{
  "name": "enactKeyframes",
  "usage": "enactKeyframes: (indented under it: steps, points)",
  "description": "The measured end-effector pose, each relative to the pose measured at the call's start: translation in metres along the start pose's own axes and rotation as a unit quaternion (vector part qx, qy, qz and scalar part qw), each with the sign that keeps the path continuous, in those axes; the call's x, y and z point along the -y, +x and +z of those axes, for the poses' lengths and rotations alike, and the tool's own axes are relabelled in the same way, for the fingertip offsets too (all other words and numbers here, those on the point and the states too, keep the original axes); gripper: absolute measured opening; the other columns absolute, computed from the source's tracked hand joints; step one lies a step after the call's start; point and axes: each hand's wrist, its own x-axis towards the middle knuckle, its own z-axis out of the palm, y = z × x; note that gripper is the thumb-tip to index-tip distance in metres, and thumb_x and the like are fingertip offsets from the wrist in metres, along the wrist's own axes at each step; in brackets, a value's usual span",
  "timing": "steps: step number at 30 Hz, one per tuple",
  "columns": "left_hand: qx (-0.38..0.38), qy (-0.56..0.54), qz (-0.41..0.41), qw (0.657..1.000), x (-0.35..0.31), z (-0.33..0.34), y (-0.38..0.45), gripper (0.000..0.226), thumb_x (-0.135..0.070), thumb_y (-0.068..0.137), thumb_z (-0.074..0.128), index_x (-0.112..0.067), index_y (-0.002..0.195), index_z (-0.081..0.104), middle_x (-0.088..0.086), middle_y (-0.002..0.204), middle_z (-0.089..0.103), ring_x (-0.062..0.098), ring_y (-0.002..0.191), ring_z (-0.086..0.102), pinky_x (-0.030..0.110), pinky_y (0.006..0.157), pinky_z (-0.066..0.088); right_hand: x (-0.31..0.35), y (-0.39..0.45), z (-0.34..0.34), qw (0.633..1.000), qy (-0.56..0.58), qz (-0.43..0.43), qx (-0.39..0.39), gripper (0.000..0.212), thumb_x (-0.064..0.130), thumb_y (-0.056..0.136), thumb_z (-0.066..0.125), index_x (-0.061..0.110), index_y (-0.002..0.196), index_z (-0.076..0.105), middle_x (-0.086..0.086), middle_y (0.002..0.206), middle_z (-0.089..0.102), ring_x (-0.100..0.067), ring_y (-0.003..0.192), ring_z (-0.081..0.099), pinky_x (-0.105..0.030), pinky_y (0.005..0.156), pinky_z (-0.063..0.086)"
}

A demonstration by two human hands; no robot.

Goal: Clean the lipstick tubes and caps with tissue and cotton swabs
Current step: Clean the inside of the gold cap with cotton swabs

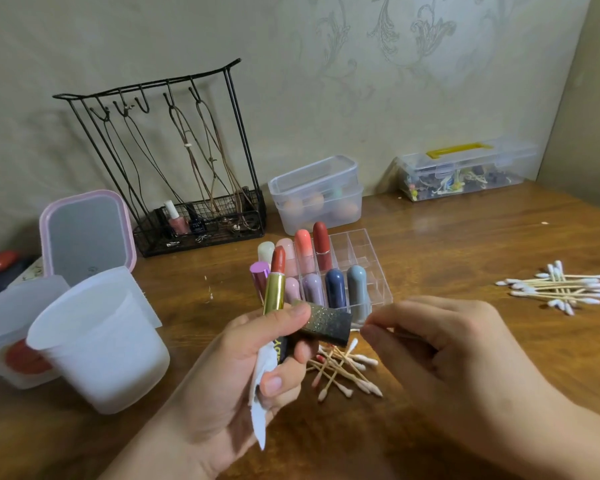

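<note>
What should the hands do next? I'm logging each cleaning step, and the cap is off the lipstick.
Probably slide the cotton swab into the open end of the black glitter cap and wipe inside. The left hand holds the cap, the open lipstick and a tissue together, and the right hand is pinching what looks like a thin swab stick right at the cap's mouth.

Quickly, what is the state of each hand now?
Left hand: closed, holding the open lipstick, its black cap and a tissue.
Right hand: fingers pinched together; what they hold cannot be told.
</note>
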Motion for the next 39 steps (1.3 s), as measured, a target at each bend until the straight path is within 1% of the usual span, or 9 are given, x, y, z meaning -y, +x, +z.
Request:
enactKeyframes:
  steps: [3, 14, 18, 22, 25, 27, 30, 35, 39]
  points:
    - [-0.013, 0.014, 0.007, 1.000, -0.001, 0.004, -0.001, 0.020, -0.003, 0.065, 0.079, -0.022, 0.068, 0.075, 0.010, 0.060, 0.049, 0.006, 0.032, 0.032, 0.015, 0.039, 0.017, 0.001, -0.001, -0.001, 0.998, 0.029, -0.021, 0.044, 0.018, 0.037, 0.090, 0.060, 0.025, 0.081, 0.071, 0.014, 0.066, 0.061, -0.004, 0.055, 0.056, -0.022, 0.050, 0.046]
    - [-0.023, 0.020, 0.011, 0.999, 0.001, 0.002, 0.001, 0.021, -0.019, 0.058, 0.079, -0.019, 0.078, 0.074, 0.012, 0.061, 0.050, 0.008, 0.033, 0.032, 0.016, 0.037, 0.021, 0.000, 0.000, -0.002, 1.000, 0.001, -0.002, 0.005, 0.022, 0.038, 0.090, 0.060, 0.025, 0.076, 0.070, 0.016, 0.060, 0.057, -0.003, 0.052, 0.053, -0.021, 0.046, 0.043]
    - [-0.031, 0.014, 0.011, 0.999, 0.003, 0.001, 0.002, 0.027, -0.018, 0.054, 0.080, -0.009, 0.076, 0.066, 0.014, 0.061, 0.048, 0.009, 0.031, 0.033, 0.016, 0.035, 0.022, 0.005, -0.005, 0.000, 0.998, 0.004, 0.000, 0.056, 0.028, 0.041, 0.093, 0.055, 0.020, 0.079, 0.069, 0.010, 0.068, 0.064, -0.005, 0.058, 0.060, -0.028, 0.051, 0.049]
    - [-0.026, 0.035, 0.024, 0.999, 0.004, 0.001, 0.002, 0.026, -0.019, 0.062, 0.077, -0.008, 0.078, 0.060, 0.013, 0.059, 0.048, 0.010, 0.031, 0.034, 0.017, 0.031, 0.027, 0.011, -0.002, -0.005, 0.996, 0.054, 0.004, 0.071, 0.010, 0.022, 0.091, 0.060, 0.023, 0.089, 0.070, 0.011, 0.072, 0.065, -0.002, 0.060, 0.059, -0.020, 0.054, 0.045]
    - [-0.017, 0.062, 0.043, 0.997, 0.003, 0.002, 0.001, 0.020, -0.021, 0.063, 0.076, -0.010, 0.076, 0.065, 0.013, 0.060, 0.048, 0.011, 0.034, 0.035, 0.018, 0.034, 0.029, 0.012, -0.003, -0.007, 0.987, 0.142, 0.056, 0.057, 0.014, 0.030, 0.095, 0.055, 0.028, 0.090, 0.069, 0.003, 0.060, 0.062, -0.016, 0.050, 0.052, -0.027, 0.045, 0.041]
    - [-0.014, 0.069, 0.041, 0.997, 0.004, 0.001, 0.001, 0.032, -0.022, 0.064, 0.076, -0.008, 0.089, 0.062, 0.013, 0.060, 0.048, 0.011, 0.035, 0.035, 0.019, 0.035, 0.031, 0.010, -0.004, -0.007, 0.977, 0.189, 0.101, 0.017, 0.019, 0.036, 0.096, 0.052, 0.030, 0.088, 0.068, 0.009, 0.047, 0.050, -0.005, 0.041, 0.038, -0.018, 0.040, 0.031]
    - [-0.013, 0.086, 0.052, 0.995, 0.003, -0.001, 0.000, 0.041, -0.023, 0.062, 0.077, -0.005, 0.095, 0.061, 0.014, 0.061, 0.048, 0.012, 0.036, 0.036, 0.020, 0.035, 0.033, 0.010, -0.004, -0.004, 0.984, 0.147, 0.103, 0.012, 0.023, 0.038, 0.092, 0.054, 0.026, 0.078, 0.068, 0.013, 0.044, 0.042, -0.002, 0.039, 0.033, -0.010, 0.041, 0.024]
    - [-0.008, 0.139, 0.094, 0.986, 0.002, 0.001, -0.001, 0.022, -0.027, 0.057, 0.076, -0.015, 0.075, 0.071, 0.012, 0.059, 0.053, 0.012, 0.036, 0.039, 0.021, 0.037, 0.035, 0.011, -0.002, -0.006, 0.988, 0.053, 0.086, 0.113, 0.021, 0.028, 0.093, 0.061, 0.022, 0.074, 0.066, 0.013, 0.051, 0.051, -0.006, 0.044, 0.044, -0.010, 0.043, 0.027]
    - [-0.013, 0.178, 0.120, 0.977, 0.003, 0.004, -0.001, 0.029, -0.036, 0.050, 0.077, -0.025, 0.077, 0.072, 0.009, 0.061, 0.054, 0.011, 0.038, 0.039, 0.021, 0.039, 0.034, 0.011, -0.002, -0.011, 0.990, 0.062, 0.080, 0.103, 0.023, 0.045, 0.094, 0.051, 0.030, 0.082, 0.062, 0.012, 0.055, 0.050, -0.003, 0.047, 0.042, -0.011, 0.045, 0.028]
